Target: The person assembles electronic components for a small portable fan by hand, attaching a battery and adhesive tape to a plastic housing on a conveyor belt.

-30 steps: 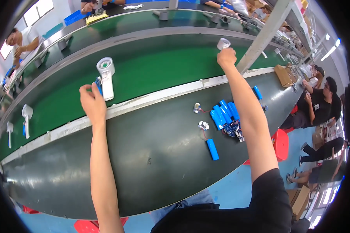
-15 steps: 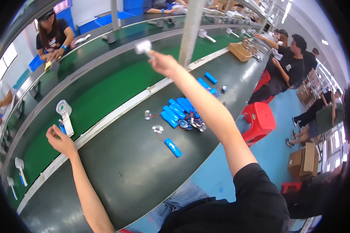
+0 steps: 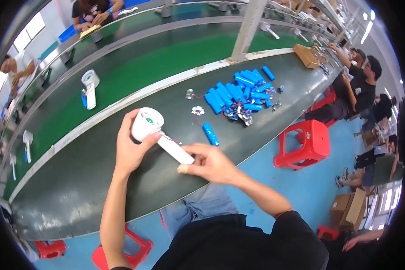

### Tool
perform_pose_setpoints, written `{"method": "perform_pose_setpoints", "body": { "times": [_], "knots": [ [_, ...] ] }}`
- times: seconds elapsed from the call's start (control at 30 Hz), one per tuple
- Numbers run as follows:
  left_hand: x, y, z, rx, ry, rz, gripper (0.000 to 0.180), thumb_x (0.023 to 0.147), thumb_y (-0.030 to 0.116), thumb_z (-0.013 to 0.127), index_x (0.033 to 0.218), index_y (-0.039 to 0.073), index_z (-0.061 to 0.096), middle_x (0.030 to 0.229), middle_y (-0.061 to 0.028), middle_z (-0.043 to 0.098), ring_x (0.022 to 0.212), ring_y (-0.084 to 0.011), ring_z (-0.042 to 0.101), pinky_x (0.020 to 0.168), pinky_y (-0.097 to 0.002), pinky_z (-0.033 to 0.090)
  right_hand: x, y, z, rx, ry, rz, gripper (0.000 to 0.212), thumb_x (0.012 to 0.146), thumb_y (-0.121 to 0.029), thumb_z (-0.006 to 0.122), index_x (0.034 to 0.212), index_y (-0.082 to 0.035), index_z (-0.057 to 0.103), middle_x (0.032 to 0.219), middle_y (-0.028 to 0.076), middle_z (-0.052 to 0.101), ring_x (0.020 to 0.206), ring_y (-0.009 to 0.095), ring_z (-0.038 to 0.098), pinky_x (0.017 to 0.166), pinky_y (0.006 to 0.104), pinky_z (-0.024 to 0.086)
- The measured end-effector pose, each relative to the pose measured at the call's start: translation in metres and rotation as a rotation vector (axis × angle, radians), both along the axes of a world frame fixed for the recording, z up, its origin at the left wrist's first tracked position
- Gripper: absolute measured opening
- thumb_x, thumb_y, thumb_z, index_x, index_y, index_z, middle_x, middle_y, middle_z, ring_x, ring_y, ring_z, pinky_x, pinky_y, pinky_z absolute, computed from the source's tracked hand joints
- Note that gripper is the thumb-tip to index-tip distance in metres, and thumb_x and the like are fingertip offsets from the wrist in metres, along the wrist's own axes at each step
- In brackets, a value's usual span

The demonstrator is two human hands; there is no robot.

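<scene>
Over the dark worktable I hold a white handheld housing (image 3: 141, 130) with a round, open head and a long straight handle. Green shows inside the head, and a thin wire runs out beside the handle. My left hand (image 3: 129, 148) is closed around the head, its thumb near the neck. At the handle's far end, my right hand (image 3: 211, 163) pinches it between thumb and fingers. Just beyond that hand lies a single blue battery pack (image 3: 210, 134), wired to a small pale board (image 3: 197, 110). Farther right is a heap of blue battery packs (image 3: 220, 98) with wires and small boards.
A green conveyor belt (image 3: 126, 85) runs past the table, carrying another white housing (image 3: 90, 92) and several more. A metal post (image 3: 249, 31) rises at the table's far edge. A cardboard tray (image 3: 305, 56), red stool (image 3: 308, 141) and co-worker (image 3: 362, 83) are at right.
My right hand has come back from over the belt with the white housing. My left hand has left the belt and now grips the housing's head. The view has shifted.
</scene>
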State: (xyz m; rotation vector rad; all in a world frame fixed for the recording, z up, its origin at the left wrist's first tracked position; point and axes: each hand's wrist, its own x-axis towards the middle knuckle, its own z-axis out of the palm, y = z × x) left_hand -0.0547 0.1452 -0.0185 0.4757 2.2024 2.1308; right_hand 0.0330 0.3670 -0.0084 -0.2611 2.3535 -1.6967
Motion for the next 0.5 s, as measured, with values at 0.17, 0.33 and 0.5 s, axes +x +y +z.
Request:
{"method": "perform_pose_setpoints", "body": {
  "times": [0.17,0.33,0.5],
  "knots": [
    [-0.002,-0.006,-0.017,0.239,-0.115,-0.169,0.063,0.071,-0.002,0.081,0.125,0.002,0.047,0.114,-0.0083,0.06,0.109,-0.0168,0.059,0.096,-0.0319,0.047,-0.063,0.035,0.01,0.249,0.245,-0.169,0.029,0.095,-0.024,0.065,0.109,0.001,0.069,0.092,0.009,0.065,0.075,0.013,0.064,0.063,0.0288,0.051],
    [0.002,0.002,-0.038,0.085,0.001,-0.258,0.062,0.074,0.0,0.074,0.129,0.003,0.045,0.132,-0.0127,0.055,0.121,-0.0198,0.053,0.107,-0.0352,0.039,-0.133,0.052,-0.005,0.646,0.464,-0.204,0.039,0.086,-0.025,0.071,0.118,-0.002,0.068,0.112,0.016,0.07,0.098,0.032,0.068,0.087,0.0398,0.052],
    [0.007,0.006,-0.022,-0.179,0.087,-0.216,0.062,0.078,0.01,0.071,0.134,0.004,0.046,0.128,-0.0108,0.057,0.121,-0.0214,0.054,0.106,-0.0347,0.038,-0.153,0.049,-0.014,0.827,0.517,-0.132,0.049,0.082,-0.027,0.075,0.124,-0.005,0.064,0.112,0.014,0.071,0.101,0.033,0.067,0.088,0.0415,0.052]
  ]
}}
